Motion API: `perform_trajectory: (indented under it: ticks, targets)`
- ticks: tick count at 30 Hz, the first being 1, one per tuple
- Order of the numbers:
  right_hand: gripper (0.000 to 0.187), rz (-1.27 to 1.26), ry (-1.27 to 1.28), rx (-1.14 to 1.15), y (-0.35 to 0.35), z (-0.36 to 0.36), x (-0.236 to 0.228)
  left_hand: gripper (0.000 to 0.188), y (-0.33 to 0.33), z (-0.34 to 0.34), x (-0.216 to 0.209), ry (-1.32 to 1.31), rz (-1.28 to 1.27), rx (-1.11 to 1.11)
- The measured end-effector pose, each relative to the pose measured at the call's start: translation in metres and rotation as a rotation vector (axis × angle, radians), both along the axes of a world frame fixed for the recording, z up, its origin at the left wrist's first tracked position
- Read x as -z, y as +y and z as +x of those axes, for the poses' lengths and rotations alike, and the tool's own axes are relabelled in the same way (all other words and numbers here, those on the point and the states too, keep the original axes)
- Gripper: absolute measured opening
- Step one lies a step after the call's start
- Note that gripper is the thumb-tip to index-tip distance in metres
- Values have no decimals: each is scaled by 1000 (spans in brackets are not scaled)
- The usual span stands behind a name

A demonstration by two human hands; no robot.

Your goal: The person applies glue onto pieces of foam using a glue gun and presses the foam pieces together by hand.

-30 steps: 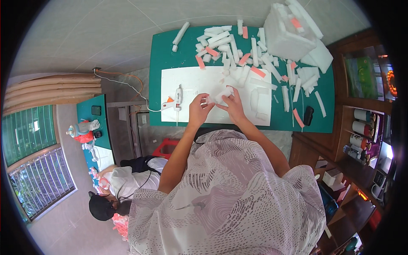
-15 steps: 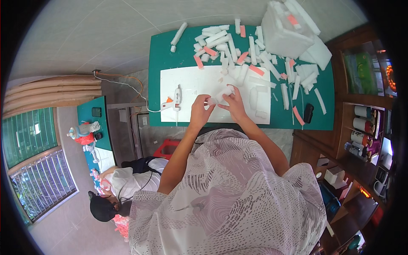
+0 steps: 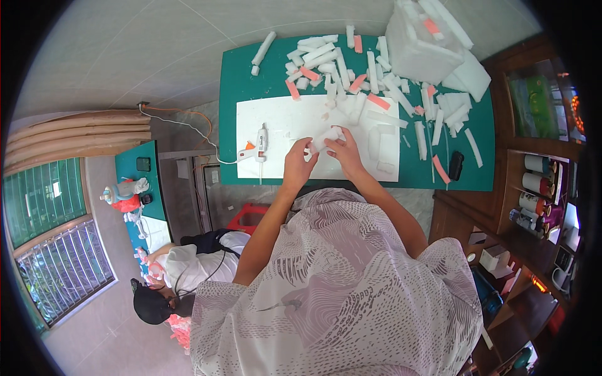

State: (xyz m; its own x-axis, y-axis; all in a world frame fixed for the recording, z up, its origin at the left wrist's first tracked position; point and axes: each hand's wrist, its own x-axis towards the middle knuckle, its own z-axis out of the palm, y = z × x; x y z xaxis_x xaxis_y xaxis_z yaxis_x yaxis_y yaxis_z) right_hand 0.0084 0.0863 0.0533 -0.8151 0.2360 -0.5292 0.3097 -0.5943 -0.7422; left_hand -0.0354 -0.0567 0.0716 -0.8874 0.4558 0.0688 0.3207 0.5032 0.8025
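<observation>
Between the fingertips of both hands I hold a white foam piece (image 3: 324, 139) above a white board (image 3: 282, 116). My left hand (image 3: 298, 165) pinches its left end, where the fingers partly cover it. My right hand (image 3: 346, 155) grips the other end, thumb and fingers round it. Whether it is one piece or two pressed together I cannot make out. On the board left of my hands lies a white hot glue gun (image 3: 262, 145) with an orange trigger. White foam blocks (image 3: 384, 144) lie on the board to the right of my right hand.
A heap of white and pink foam strips (image 3: 320, 56) covers the far part of the green table (image 3: 251, 88). A large white foam block (image 3: 420, 53) stands at the far right, near a black object (image 3: 456, 167). A red stool (image 3: 249, 216) and a seated person (image 3: 200, 263) are at left.
My left hand has shifted slightly to the right and closed in on the foam between my hands. A small white piece seen at its fingertips now sits against the larger one or is hidden.
</observation>
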Motion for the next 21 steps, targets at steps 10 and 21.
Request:
perform_trajectory:
  ticks: [10, 21]
  targets:
    - [44, 78, -13, -37, -1, 0, -2, 40, -1, 2, 5, -66, 52, -56]
    - [45, 57, -55, -1, 9, -1, 3, 40, -8, 6, 5, -85, 105, -101]
